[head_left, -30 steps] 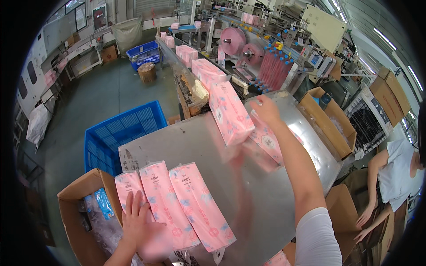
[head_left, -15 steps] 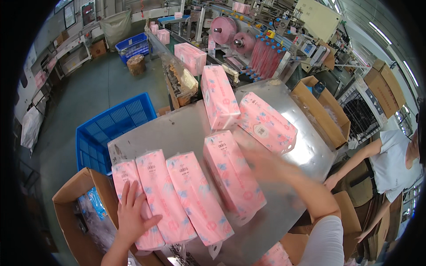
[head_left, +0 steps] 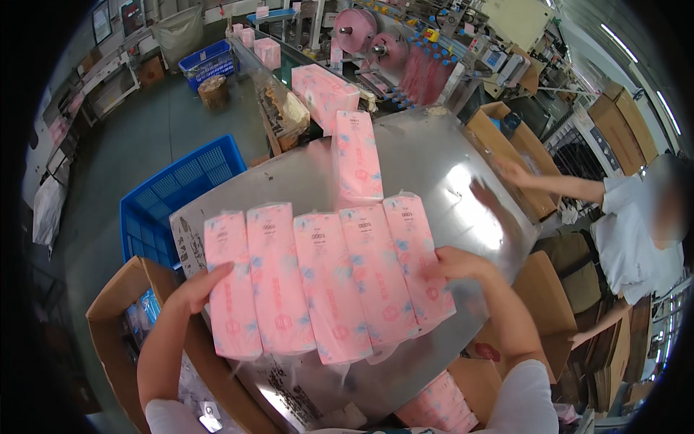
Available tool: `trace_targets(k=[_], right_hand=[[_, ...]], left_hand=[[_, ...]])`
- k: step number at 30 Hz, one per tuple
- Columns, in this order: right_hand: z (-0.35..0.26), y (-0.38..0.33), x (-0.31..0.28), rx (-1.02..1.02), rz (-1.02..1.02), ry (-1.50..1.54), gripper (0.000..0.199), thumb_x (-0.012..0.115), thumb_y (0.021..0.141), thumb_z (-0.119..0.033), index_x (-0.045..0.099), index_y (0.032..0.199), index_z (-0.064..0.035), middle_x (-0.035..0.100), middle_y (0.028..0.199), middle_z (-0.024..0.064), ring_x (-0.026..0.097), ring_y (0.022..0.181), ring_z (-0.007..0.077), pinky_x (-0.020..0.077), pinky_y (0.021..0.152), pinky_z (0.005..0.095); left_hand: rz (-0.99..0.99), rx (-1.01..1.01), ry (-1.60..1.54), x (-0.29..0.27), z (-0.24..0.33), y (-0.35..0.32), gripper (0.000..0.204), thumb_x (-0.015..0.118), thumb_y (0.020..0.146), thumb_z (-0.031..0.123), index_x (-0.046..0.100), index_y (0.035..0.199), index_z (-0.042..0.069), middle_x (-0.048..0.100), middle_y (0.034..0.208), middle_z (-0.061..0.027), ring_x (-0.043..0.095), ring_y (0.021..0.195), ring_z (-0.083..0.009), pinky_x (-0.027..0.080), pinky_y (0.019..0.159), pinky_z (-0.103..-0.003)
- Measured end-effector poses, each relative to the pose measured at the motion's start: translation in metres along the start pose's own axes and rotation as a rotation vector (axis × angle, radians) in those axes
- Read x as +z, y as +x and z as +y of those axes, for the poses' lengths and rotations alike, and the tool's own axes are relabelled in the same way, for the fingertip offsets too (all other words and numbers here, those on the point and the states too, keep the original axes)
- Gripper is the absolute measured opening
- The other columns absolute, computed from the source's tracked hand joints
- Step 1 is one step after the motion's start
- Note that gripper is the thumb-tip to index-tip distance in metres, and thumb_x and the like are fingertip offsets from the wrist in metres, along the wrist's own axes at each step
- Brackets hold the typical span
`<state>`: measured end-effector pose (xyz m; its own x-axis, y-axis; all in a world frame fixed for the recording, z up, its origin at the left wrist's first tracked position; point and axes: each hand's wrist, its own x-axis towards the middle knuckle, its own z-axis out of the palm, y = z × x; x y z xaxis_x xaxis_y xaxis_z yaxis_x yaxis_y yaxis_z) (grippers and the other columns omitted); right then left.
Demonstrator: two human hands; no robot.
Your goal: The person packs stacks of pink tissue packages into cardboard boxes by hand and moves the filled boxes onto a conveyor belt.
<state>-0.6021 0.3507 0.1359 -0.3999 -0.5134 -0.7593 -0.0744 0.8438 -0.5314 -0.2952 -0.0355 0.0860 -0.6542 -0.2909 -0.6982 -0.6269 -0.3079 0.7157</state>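
Several pink plastic-wrapped tissue packs (head_left: 331, 289) stand side by side in a slightly fanned row over the metal table (head_left: 426, 155). My left hand (head_left: 204, 287) presses against the outer side of the leftmost pack, its thumb toward the front face. At the other end, my right hand (head_left: 457, 265) grips the rightmost pack, so the row is held between both hands. Behind the row, one more tissue pack (head_left: 358, 155) rests on the table. A further pink pack (head_left: 325, 95) sits where the conveyor meets the table.
An opened cardboard box (head_left: 137, 278) and a blue crate (head_left: 181, 192) stand left of the table. Another carton holding pink packs (head_left: 441, 405) is at the near right. A co-worker's hand (head_left: 513, 172) reaches toward the table's right edge, near a long carton (head_left: 499, 152).
My left hand has gone from lying spread on the leftmost pack to its side. My right hand has brought the loose right-hand pack into the row. The co-worker's arm has risen toward the table.
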Motion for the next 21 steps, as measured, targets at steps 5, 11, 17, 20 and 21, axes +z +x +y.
trace_targets(k=[5, 11, 17, 20, 21], right_hand=[[0.075, 0.005, 0.042, -0.023, 0.176, 0.616, 0.065, 0.047, 0.086, -0.053, 0.051, 0.121, 0.0009, 0.061, 0.107, 0.0097, 0.059, 0.096, 0.0177, 0.0474, 0.084, 0.0314], [0.137, -0.100, 0.086, -0.109, 0.308, 1.002, 0.052, 0.044, 0.091, -0.040, 0.051, 0.120, 0.0028, 0.061, 0.107, 0.0095, 0.061, 0.093, 0.0172, 0.0495, 0.082, 0.0325], [0.239, -0.283, 0.140, -0.119, 0.878, 1.069, 0.047, 0.051, 0.088, -0.026, 0.043, 0.124, 0.0027, 0.058, 0.109, 0.0095, 0.060, 0.093, 0.0179, 0.0497, 0.080, 0.0312], [0.311, -0.390, 0.209, -0.097, 0.943, 1.371, 0.056, 0.058, 0.075, -0.012, 0.041, 0.126, 0.0033, 0.056, 0.116, 0.0133, 0.058, 0.103, 0.0249, 0.0477, 0.089, 0.0378], [0.330, -0.422, 0.239, -0.133, 0.952, 1.385, 0.058, 0.059, 0.072, -0.009, 0.041, 0.126, 0.0038, 0.056, 0.117, 0.0141, 0.057, 0.105, 0.0264, 0.0455, 0.092, 0.0407]], left_hand=[[-0.167, 0.031, -0.173, 0.024, -0.010, 0.022, 0.065, 0.058, 0.083, 0.043, 0.042, 0.129, 0.000, 0.054, 0.123, -0.0142, 0.055, 0.110, -0.0233, 0.044, 0.094, -0.037], [-0.240, 0.078, -0.106, 0.094, -0.009, 0.002, 0.063, 0.059, 0.082, 0.038, 0.040, 0.129, 0.000, 0.056, 0.118, -0.0150, 0.057, 0.105, -0.0231, 0.050, 0.085, -0.037], [-0.484, 0.264, 0.004, 0.226, 0.023, -0.040, 0.055, 0.062, 0.081, 0.025, 0.043, 0.126, -0.001, 0.058, 0.112, -0.0117, 0.059, 0.097, -0.0202, 0.051, 0.081, -0.035], [-0.685, 0.344, 0.248, 0.309, -0.002, -0.068, 0.049, 0.065, 0.079, 0.017, 0.048, 0.121, 0.000, 0.058, 0.110, -0.0100, 0.058, 0.097, -0.0183, 0.049, 0.082, -0.033], [-0.751, 0.371, 0.347, 0.332, -0.019, -0.076, 0.047, 0.066, 0.078, 0.014, 0.049, 0.120, 0.000, 0.058, 0.110, -0.0093, 0.058, 0.097, -0.0177, 0.049, 0.082, -0.033]])
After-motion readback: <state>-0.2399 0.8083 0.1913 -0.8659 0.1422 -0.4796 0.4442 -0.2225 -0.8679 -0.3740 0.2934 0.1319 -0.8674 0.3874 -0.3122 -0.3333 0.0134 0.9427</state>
